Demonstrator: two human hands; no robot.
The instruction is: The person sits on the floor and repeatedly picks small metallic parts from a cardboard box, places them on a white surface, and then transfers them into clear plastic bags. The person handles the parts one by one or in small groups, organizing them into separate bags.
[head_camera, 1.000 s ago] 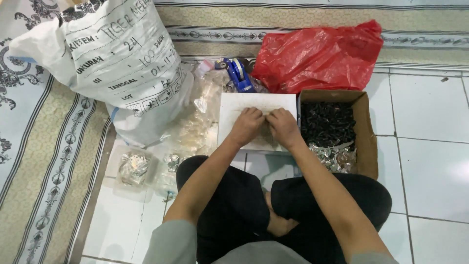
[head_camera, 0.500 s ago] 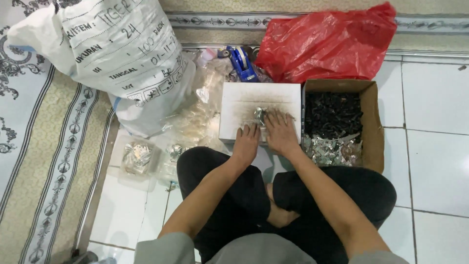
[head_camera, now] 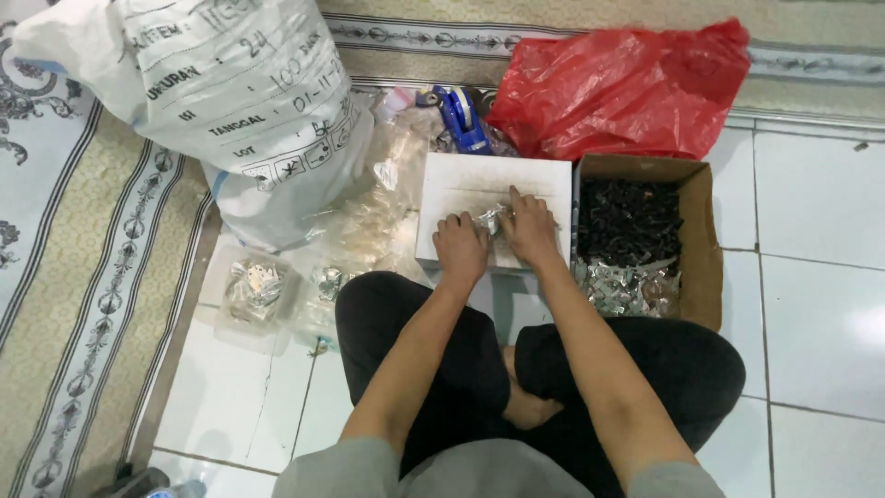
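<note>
White floor tiles (head_camera: 811,212) meet a patterned carpet (head_camera: 74,304); on a flat white box (head_camera: 479,189) lies a small heap of shiny metal bits (head_camera: 491,219), pinched between both hands; the left hand (head_camera: 461,247) curls narrow at its near edge, the right hand (head_camera: 529,226) covers its other side; just beside stands a cardboard box (head_camera: 698,240) of dark pieces, behind it a red plastic bag (head_camera: 618,88), further left a big white sack (head_camera: 240,101).

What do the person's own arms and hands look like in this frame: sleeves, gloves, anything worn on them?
Both forearms are bare from the elbow down. Short grey sleeves show at the bottom edge of the view, ending above the elbows. The left hand and right hand are bare, with no gloves. No watch, ring or bracelet shows on either wrist, though small items would be hard to make out at this size.
</note>
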